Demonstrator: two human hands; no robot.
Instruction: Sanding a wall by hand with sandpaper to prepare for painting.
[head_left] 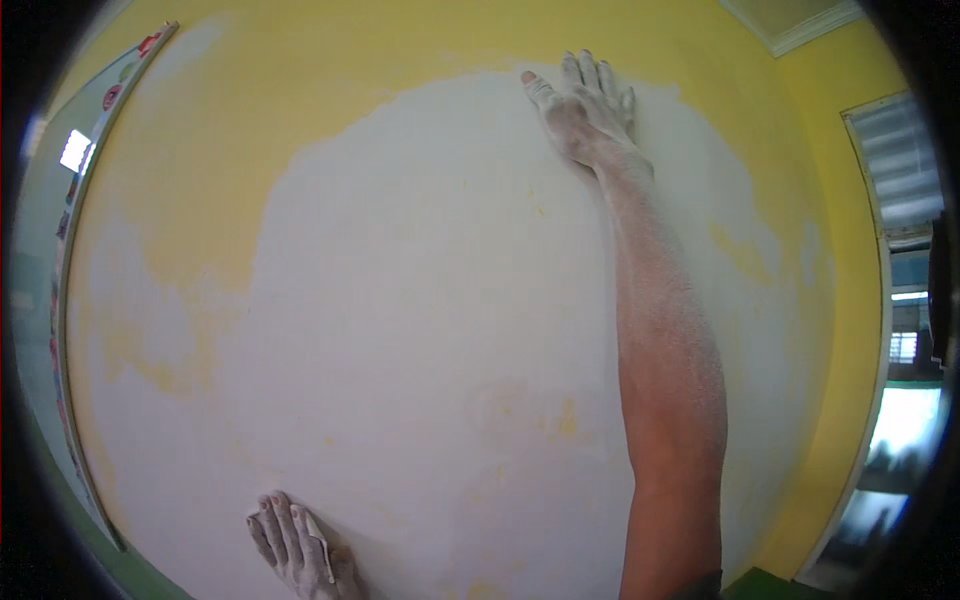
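A wall fills most of the head view, yellow with a broad smooth white patch over its middle. High on the white patch, near its upper border with the yellow, my right hand lies flat, fingers stretched and thumb apart. White dust coats this hand and forearm. Low at the left, my left hand presses against the wall with its dusty fingers side by side. Beneath those fingers shows the edge of a thin pale sheet, which looks like sandpaper; most of it is hidden by the hand.
At the left stands a pale panel with a thin frame and colourful stickers. To the right, past the wall's corner, is a louvred window above an opening with bright light. White moulding runs along the ceiling. Faint yellow spots show through the white.
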